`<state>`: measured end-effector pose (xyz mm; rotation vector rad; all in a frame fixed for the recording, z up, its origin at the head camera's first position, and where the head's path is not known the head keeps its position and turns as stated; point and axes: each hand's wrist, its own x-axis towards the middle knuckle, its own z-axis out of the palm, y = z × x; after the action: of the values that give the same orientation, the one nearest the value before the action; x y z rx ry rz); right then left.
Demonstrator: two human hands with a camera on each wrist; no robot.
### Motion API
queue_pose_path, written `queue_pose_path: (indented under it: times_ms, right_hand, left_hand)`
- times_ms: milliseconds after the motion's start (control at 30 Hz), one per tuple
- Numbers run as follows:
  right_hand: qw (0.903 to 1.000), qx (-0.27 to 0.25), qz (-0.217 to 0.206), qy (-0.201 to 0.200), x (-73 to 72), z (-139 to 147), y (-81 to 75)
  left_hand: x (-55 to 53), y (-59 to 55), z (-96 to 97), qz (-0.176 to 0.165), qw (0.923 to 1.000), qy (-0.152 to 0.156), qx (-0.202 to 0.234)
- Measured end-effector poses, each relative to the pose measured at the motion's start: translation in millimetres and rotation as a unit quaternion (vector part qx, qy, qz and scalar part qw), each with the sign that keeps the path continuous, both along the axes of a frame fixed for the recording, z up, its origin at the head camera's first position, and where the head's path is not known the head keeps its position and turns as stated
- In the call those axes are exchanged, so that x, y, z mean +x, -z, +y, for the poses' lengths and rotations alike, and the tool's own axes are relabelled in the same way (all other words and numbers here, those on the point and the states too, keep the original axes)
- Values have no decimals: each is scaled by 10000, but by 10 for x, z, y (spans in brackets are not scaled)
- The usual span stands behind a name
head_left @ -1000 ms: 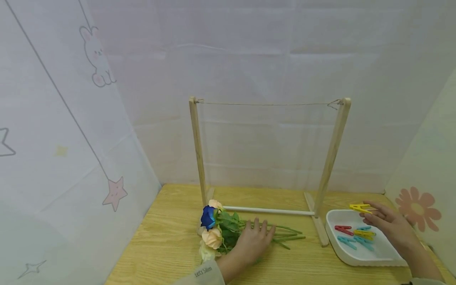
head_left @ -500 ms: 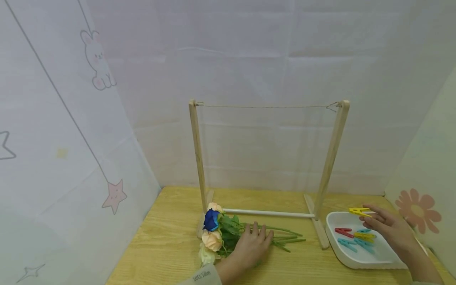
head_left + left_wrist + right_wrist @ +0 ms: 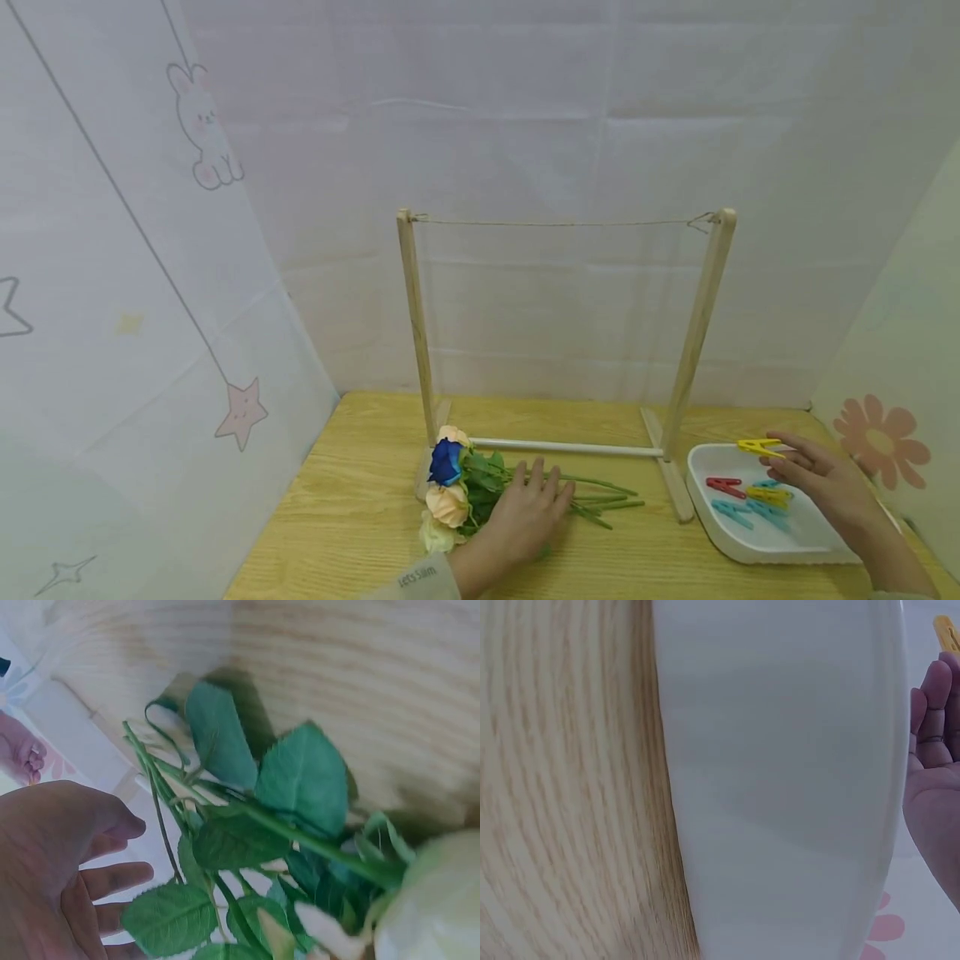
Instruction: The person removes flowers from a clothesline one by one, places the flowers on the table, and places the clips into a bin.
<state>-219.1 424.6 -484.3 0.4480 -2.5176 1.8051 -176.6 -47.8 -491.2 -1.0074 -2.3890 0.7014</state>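
Note:
Artificial roses lie on the table in the head view: a blue rose [image 3: 446,462], peach roses [image 3: 447,506] and a cream rose [image 3: 437,533], their green stems [image 3: 617,505] pointing right. Over the stems and leaves lies my left hand [image 3: 527,510], fingers spread and loosely bent; in the left wrist view its fingers sit beside the leaves [image 3: 240,840] without closing round them. My right hand [image 3: 828,483] pinches a yellow clothespin [image 3: 757,447] between thumb and fingers above the white tray [image 3: 742,550]. In the right wrist view that clothespin [image 3: 946,634] shows only at the edge.
Inside the tray are a red clothespin [image 3: 725,487], a yellow one and several blue clothespins [image 3: 731,512]. Behind the roses stands a wooden frame [image 3: 701,342] with a string [image 3: 555,223] across its top and a white rod [image 3: 562,447] low down. White cloth walls surround the table.
Both hands keep almost the same place and pose, the clothespin still pinched in the right. The head view has shifted slightly; the blue rose has turned a little to the right.

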Motion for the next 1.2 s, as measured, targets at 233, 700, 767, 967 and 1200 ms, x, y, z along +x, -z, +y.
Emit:
queue_pose_path:
  times_ms: [233,700,767,967,1200]
  right_hand:
    - [9980,561,-242,183,-4,29,-18]
    - [9917,880,-870,338,5,223,20]
    - [9897,988,-959,395,-6,240,42]
    - [9799,1493,-1232,481,-36,282,50]
    - [9741,1803,-1245,550,-67,293,86]
  left_hand:
    - [-4,-134,-108,-337,9991,-192,-168]
    - [-14,-432,-333,-267,9995,-100,102]
    - [-20,-467,-381,-279,9994,-54,183]
    - [-45,-547,-567,-261,9987,153,419]
    - [-27,-660,-784,-88,9954,104,950]
